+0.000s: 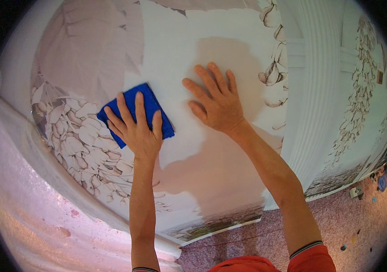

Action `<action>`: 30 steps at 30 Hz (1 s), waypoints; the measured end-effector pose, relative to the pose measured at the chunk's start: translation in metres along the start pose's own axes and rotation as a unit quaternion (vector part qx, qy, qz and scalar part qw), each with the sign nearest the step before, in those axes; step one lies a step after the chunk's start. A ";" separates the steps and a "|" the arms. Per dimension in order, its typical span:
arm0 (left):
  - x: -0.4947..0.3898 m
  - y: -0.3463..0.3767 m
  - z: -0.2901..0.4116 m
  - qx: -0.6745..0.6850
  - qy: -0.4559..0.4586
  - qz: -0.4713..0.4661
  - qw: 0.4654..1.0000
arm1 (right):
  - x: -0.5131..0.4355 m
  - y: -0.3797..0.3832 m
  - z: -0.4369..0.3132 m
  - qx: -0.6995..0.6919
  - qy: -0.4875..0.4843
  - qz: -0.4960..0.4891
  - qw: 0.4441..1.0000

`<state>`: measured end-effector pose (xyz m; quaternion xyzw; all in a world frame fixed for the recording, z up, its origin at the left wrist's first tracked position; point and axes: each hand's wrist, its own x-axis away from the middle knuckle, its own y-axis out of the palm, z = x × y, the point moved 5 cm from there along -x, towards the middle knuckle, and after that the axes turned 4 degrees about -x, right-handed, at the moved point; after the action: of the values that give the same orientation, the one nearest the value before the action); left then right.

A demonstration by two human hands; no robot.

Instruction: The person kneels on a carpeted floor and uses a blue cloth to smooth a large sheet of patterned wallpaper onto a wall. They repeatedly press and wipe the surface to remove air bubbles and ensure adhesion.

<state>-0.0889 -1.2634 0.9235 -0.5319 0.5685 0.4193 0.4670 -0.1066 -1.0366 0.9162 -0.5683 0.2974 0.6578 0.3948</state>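
Note:
A wall covering printed with pale hanging flowers and large leaves fills the middle of the view. On its left part, my left hand presses a folded blue cloth flat with spread fingers; a corner of the cloth points down past the wrist. To the right, my right hand lies against the bare-looking white area with its fingers apart, holding nothing. My shadow falls on the covering around and below it. The lower edge of the covering shows a printed landscape strip.
Translucent sheeting hangs at the lower left. A printed fluted column and more flowers continue on the right. Along the speckled floor lie a small box-like object, bits of debris and a blue item.

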 end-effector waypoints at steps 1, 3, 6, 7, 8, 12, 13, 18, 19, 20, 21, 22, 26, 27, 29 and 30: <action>-0.008 0.002 0.005 0.000 -0.007 0.004 1.000 | 0.000 0.000 0.000 0.001 -0.001 0.002 1.000; -0.022 0.006 0.017 -0.002 -0.022 0.010 1.000 | -0.001 -0.002 0.000 0.001 0.000 0.008 1.000; -0.022 0.010 0.041 0.029 -0.003 -0.001 1.000 | 0.001 -0.002 0.001 0.004 -0.003 0.007 1.000; -0.016 0.011 0.047 0.036 0.007 -0.013 0.999 | 0.001 -0.002 0.001 0.005 -0.006 0.005 1.000; -0.006 0.012 0.052 0.042 0.014 -0.027 0.999 | 0.003 -0.001 0.002 0.004 -0.007 -0.001 1.000; 0.048 0.011 0.045 0.057 0.055 -0.081 0.994 | 0.005 -0.003 0.002 -0.002 -0.010 -0.007 1.000; 0.058 0.011 0.041 0.047 0.053 -0.090 0.993 | 0.006 -0.003 0.002 -0.001 -0.012 -0.007 1.000; 0.049 0.005 0.016 0.027 0.024 -0.036 0.999 | 0.008 -0.003 0.000 -0.004 -0.012 0.001 1.000; 0.040 0.005 0.016 0.026 0.010 -0.022 0.999 | 0.008 -0.004 0.002 -0.001 -0.012 0.001 1.000; 0.030 0.006 0.018 0.019 -0.005 -0.014 1.000 | 0.008 -0.004 0.003 0.000 -0.013 0.003 1.000; 0.021 0.007 0.020 0.015 -0.015 -0.008 1.000 | 0.008 -0.004 0.003 0.000 -0.014 0.004 1.000; 0.014 0.008 0.023 0.009 -0.023 -0.005 1.000 | 0.009 -0.004 0.002 -0.003 -0.012 0.005 1.000; 0.006 0.011 0.041 0.019 -0.018 -0.013 1.000 | 0.009 -0.004 0.000 -0.009 -0.006 -0.001 1.000; 0.006 0.012 0.047 0.025 -0.010 -0.016 1.000 | 0.009 -0.004 0.001 -0.009 -0.007 0.002 1.000; 0.017 0.012 0.057 0.045 0.010 -0.031 0.998 | 0.010 -0.003 0.003 -0.006 -0.010 0.003 1.000; 0.025 0.012 0.058 0.046 0.025 -0.040 0.998 | 0.011 -0.002 0.003 -0.005 -0.010 0.004 1.000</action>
<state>-0.0959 -1.2113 0.8864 -0.5424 0.5767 0.3606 0.4931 -0.1071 -1.0311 0.9064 -0.5625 0.2921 0.6667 0.3921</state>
